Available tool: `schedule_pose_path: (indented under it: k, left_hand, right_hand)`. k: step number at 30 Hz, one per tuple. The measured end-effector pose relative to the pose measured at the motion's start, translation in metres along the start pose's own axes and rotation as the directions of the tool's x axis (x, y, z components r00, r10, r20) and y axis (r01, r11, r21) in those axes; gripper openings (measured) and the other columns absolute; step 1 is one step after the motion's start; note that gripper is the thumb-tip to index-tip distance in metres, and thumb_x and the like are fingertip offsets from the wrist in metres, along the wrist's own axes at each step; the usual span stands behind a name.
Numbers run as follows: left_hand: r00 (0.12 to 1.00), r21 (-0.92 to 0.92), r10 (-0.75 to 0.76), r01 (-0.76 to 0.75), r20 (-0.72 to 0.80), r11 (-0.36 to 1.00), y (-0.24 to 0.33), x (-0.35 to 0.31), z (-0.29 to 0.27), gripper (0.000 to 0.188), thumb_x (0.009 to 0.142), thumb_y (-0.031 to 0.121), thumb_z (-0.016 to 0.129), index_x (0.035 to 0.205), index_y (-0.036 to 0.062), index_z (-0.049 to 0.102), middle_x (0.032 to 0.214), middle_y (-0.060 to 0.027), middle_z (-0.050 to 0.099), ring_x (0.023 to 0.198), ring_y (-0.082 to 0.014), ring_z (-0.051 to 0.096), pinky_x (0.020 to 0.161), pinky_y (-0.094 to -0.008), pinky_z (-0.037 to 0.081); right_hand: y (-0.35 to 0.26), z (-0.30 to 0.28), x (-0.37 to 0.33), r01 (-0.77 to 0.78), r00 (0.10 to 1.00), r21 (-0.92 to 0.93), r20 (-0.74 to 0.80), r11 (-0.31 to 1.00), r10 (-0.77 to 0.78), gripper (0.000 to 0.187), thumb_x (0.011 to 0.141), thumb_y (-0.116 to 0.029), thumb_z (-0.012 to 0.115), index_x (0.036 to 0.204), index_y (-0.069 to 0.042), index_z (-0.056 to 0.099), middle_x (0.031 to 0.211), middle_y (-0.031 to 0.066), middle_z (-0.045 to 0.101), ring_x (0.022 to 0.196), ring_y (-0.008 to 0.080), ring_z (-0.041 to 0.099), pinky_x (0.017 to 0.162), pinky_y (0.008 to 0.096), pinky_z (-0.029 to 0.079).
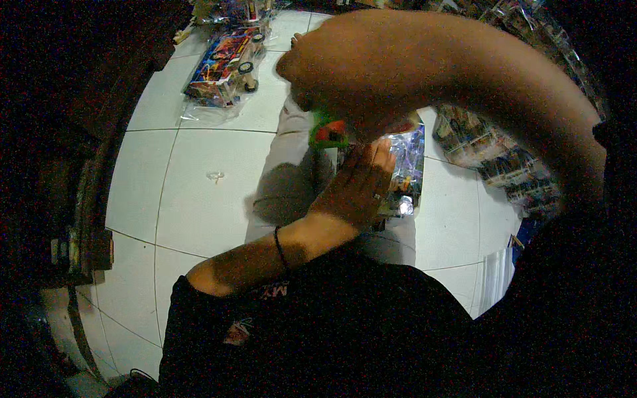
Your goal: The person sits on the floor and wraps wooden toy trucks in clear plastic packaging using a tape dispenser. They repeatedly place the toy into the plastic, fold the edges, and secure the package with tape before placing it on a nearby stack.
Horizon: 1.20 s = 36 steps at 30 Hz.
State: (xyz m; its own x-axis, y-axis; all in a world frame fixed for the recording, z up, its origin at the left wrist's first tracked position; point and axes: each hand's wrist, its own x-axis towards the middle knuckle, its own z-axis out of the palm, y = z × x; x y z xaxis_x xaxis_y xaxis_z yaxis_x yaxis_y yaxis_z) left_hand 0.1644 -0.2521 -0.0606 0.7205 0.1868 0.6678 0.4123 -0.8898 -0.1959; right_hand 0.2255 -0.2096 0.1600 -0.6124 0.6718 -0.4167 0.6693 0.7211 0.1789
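A package with a purple and blue printed face [407, 159], wrapped in shiny clear plastic, lies between my legs. My left hand [355, 186] rests flat on it, fingers stretched out and close together. From the right my right arm arches over the package, and my right hand [315, 79] is curled above its far left side. Just below that hand shows a small red thing with a bright green rim [330, 132]. Its kind is unclear, and my right hand hides whatever its fingers grip. Both hands partly cover the package.
On the white tiled floor [192, 212] at the far left lies a plastic-wrapped colourful toy box [222, 66] with wheels [247, 75] beside it. Many wrapped packages [494, 152] lie along the right. A small clear scrap [215, 176] sits left of my leg [282, 179]. White sheets [494, 278] stand at the lower right.
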Motion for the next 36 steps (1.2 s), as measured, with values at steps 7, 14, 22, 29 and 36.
schedule_pose_path:
  k: [7, 14, 22, 29, 36]
  left_hand:
    - [0.570, -0.487, 0.285, 0.238, 0.771, 0.840, -0.003, 0.003, -0.038, 0.068, 0.076, 0.031, 0.056, 0.131, -0.0060, 0.041, 0.138, -0.0241, 0.038, 0.132, -0.0357, 0.032, 0.112, -0.0447, 0.020]
    - [0.962, -0.281, 0.045, 0.034, 0.271, 0.959, -0.019, -0.010, -0.033, 0.088, 0.069, 0.045, 0.065, 0.136, -0.0044, 0.035, 0.144, -0.0219, 0.031, 0.136, -0.0355, 0.027, 0.112, -0.0421, 0.018]
    - [0.962, -0.310, 0.062, 0.024, 0.265, 0.950, -0.008, -0.023, -0.036, 0.089, 0.068, 0.040, 0.070, 0.136, -0.0043, 0.034, 0.144, -0.0201, 0.031, 0.136, -0.0340, 0.028, 0.113, -0.0418, 0.019]
    - [0.995, -0.410, 0.068, -0.032, 0.074, 0.912, -0.029, -0.020, -0.051, 0.077, 0.074, 0.050, 0.066, 0.134, 0.0088, 0.041, 0.136, -0.0161, 0.041, 0.129, -0.0314, 0.036, 0.107, -0.0434, 0.025]
    - [0.532, -0.240, 0.610, -0.605, 0.588, 0.759, -0.009, 0.109, -0.031, 0.067, 0.082, 0.066, 0.043, 0.106, 0.0082, 0.066, 0.100, -0.0107, 0.065, 0.104, -0.0248, 0.057, 0.107, -0.0449, 0.019]
  right_hand:
    - [0.015, 0.074, -0.119, -0.025, 0.900, 0.191, -0.422, 0.981, 0.105, 0.052, 0.054, 0.000, 0.071, 0.105, -0.008, 0.066, 0.102, 0.0144, 0.059, 0.093, 0.0330, 0.059, 0.078, 0.0397, 0.050]
    - [-0.013, 0.165, -0.220, -0.413, 0.762, 0.258, -0.428, 0.874, 0.486, 0.056, 0.054, 0.003, 0.070, 0.109, -0.010, 0.066, 0.104, 0.0169, 0.060, 0.091, 0.0318, 0.059, 0.078, 0.0384, 0.049]
    - [0.002, 0.252, -0.184, -0.318, 0.821, 0.272, -0.400, 0.908, 0.407, 0.051, 0.061, -0.009, 0.067, 0.112, -0.015, 0.063, 0.114, 0.0090, 0.058, 0.089, 0.0308, 0.056, 0.080, 0.0420, 0.046]
    - [0.022, 0.412, -0.128, -0.581, 0.763, 0.450, 0.013, 0.678, 0.646, 0.035, 0.069, -0.011, 0.065, 0.104, -0.007, 0.059, 0.102, 0.0131, 0.060, 0.086, 0.0355, 0.055, 0.074, 0.0438, 0.047]
    - [-0.012, 0.511, -0.128, -0.457, -0.018, 0.887, 0.055, -0.057, 0.998, 0.049, 0.077, -0.014, 0.060, 0.126, -0.007, 0.051, 0.127, 0.0177, 0.047, 0.117, 0.0335, 0.047, 0.101, 0.0367, 0.037]
